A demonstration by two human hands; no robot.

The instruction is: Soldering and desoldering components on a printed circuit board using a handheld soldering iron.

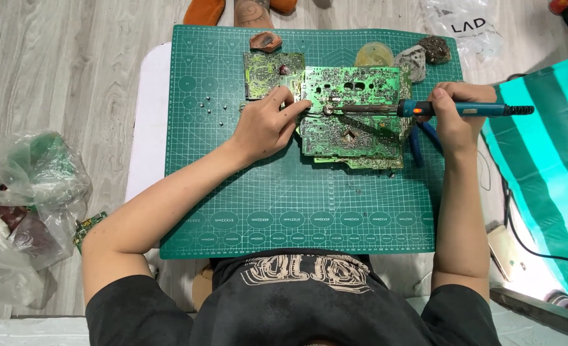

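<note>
A large green circuit board (354, 115) lies solder side up on a green cutting mat (296, 205). My right hand (460, 115) grips a blue soldering iron (463, 109) whose tip reaches left onto the board near its upper left part. My left hand (268, 125) rests on the board's left edge, index finger stretched toward the iron's tip, pinching what looks like a thin wire; I cannot tell for sure. A smaller green board (268, 74) lies just behind my left hand.
A round yellow tin (374, 54), a grey block (412, 61) and a dark lump (435, 48) sit at the mat's far right. Blue-handled pliers (418, 144) lie under the board's right side. Plastic bags (27, 205) lie on the floor left, striped teal fabric (546, 166) right.
</note>
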